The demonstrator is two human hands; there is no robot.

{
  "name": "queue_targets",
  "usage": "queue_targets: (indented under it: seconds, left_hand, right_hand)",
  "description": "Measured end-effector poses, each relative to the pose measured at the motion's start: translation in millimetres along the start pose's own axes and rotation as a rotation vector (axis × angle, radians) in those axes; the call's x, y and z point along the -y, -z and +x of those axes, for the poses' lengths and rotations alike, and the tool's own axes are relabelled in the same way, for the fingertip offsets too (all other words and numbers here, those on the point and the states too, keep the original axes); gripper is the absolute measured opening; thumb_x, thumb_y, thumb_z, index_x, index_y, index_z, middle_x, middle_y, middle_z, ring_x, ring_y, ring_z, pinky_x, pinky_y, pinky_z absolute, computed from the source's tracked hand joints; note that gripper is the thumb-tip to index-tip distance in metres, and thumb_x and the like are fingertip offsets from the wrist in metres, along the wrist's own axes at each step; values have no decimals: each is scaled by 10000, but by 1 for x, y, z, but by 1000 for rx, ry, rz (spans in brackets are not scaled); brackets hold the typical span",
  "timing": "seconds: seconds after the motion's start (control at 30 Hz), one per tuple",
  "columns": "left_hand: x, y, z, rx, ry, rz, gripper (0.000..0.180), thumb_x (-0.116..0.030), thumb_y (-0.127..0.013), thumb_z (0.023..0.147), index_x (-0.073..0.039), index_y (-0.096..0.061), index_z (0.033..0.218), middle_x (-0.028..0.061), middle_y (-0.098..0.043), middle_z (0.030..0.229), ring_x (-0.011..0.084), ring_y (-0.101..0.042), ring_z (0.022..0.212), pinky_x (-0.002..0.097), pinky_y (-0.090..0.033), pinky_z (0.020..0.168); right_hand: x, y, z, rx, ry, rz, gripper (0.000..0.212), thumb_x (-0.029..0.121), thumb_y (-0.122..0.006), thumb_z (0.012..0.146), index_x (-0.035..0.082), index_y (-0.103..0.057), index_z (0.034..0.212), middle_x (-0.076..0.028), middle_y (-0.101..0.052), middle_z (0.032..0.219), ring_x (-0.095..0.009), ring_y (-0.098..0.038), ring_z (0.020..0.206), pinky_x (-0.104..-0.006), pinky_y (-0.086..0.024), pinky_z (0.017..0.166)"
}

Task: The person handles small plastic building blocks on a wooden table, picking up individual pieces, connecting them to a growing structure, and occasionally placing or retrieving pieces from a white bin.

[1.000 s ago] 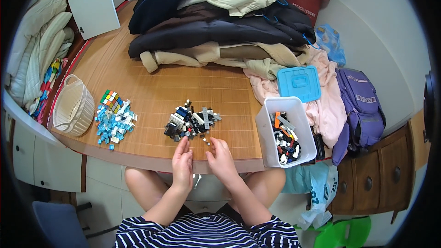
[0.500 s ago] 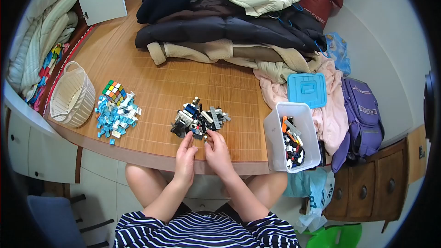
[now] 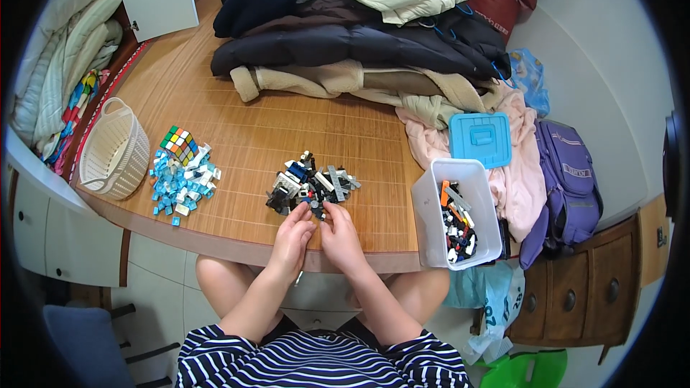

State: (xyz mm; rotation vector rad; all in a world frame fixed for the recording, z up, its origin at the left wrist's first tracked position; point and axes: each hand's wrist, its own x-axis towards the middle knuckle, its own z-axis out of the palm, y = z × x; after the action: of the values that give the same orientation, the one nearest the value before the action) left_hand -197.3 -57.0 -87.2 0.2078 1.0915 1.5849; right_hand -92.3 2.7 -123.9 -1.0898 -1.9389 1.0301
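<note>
A heap of mixed black, grey, white and blue building bricks (image 3: 307,181) lies on the mat in front of me. Both hands are at its near edge, fingertips among the closest pieces. My left hand (image 3: 292,241) has its fingers stretched toward the heap, with the thumb apart. My right hand (image 3: 341,237) reaches in beside it, fingers extended. Between the fingertips are a small round grey piece (image 3: 314,204) and some dark bits. A thin pale piece (image 3: 299,278) shows beside my left wrist, past the mat's edge; I cannot tell whether it is held.
Light-blue and white bricks (image 3: 180,190) and a puzzle cube (image 3: 179,145) lie to the left, by a cream basket (image 3: 115,151). At right stands a clear bin (image 3: 429,223) of bricks, its blue lid (image 3: 480,140) behind. Coats (image 3: 359,54) fill the back; a purple backpack (image 3: 568,179) leans right.
My left hand has shifted slightly, its fingertips nearer the right hand's. The thin pale piece now shows beside my left wrist. Pieces at the heap's near edge have moved a little.
</note>
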Motion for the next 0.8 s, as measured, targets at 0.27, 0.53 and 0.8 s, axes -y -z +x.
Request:
queue_targets:
  seconds: [0.27, 0.53, 0.8]
  left_hand:
    - [-11, 5, 10, 67, 101, -14, 555, -35, -519, 864, 74, -348, 1380, 152, -437, 1326, 188, -441, 1196, 274, -360, 1011]
    - [-3, -10, 16, 48, 113, -171, 528, -47, -520, 885, 73, -345, 1368, 127, -468, 1284, 188, -454, 1201, 327, -369, 1029]
    - [13, -15, 19, 69, 48, -115, 562, -24, -481, 866, 73, -312, 1393, 151, -421, 1368, 214, -403, 1279, 324, -333, 1078]
  right_hand:
    - [4, 5, 6, 40, -22, -50, 369, 39, -527, 862, -48, -523, 1220, -198, -546, 1176, -302, -552, 1047, -353, -448, 912]
    - [8, 5, 10, 42, -63, -57, 375, 35, -517, 855, -50, -528, 1220, -226, -533, 1210, -356, -510, 1146, -386, -406, 995]
    - [7, 5, 10, 51, -145, 43, 383, 20, -480, 842, -51, -534, 1215, -222, -509, 1233, -372, -491, 1154, -415, -396, 1002]
